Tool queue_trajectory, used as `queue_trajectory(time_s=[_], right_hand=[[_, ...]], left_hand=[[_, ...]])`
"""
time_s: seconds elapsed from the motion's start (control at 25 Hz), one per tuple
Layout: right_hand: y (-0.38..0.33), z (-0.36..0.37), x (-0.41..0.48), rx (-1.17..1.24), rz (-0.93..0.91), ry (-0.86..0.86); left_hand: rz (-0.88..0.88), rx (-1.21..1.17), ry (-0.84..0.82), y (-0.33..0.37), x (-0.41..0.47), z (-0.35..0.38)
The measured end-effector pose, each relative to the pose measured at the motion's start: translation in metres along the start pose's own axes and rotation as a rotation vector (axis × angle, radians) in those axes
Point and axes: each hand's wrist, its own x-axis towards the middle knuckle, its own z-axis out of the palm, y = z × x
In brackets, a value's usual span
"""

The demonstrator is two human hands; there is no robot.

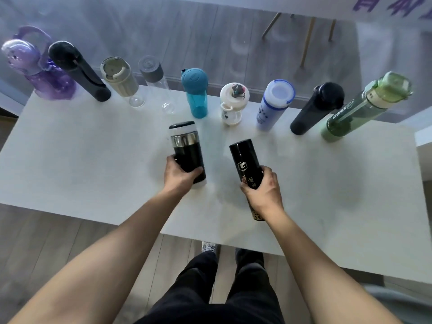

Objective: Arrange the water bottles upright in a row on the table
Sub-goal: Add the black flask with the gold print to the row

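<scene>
Several bottles stand upright in a row along the far edge of the white table: a purple one, a black one, a beige-lidded clear one, a grey-lidded clear one, a teal one, a small white one, a pale blue one, a dark one and a green one. In front of the row, my left hand grips a black flask with a silver band. My right hand grips a tall black bottle with a logo.
My legs and a shoe show below the table's near edge. Wooden chair legs stand on the grey plank floor beyond the table. A low white surface adjoins the table on the right.
</scene>
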Motion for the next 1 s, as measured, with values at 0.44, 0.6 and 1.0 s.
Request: queue_trajectory(time_s=[0.44,0.6,1.0], right_hand=[[0.002,-0.023,-0.004,0.227,-0.045,0.187],[0.000,-0.028,-0.013,0.231,-0.069,0.219],[-0.025,-0.066,-0.045,0.123,-0.174,0.246]], left_hand=[[0.368,0.155,-0.053,-0.017,-0.027,0.049],[0.430,0.271,-0.141,-0.018,-0.029,0.034],[0.734,0.285,-0.026,0.044,-0.101,-0.027]])
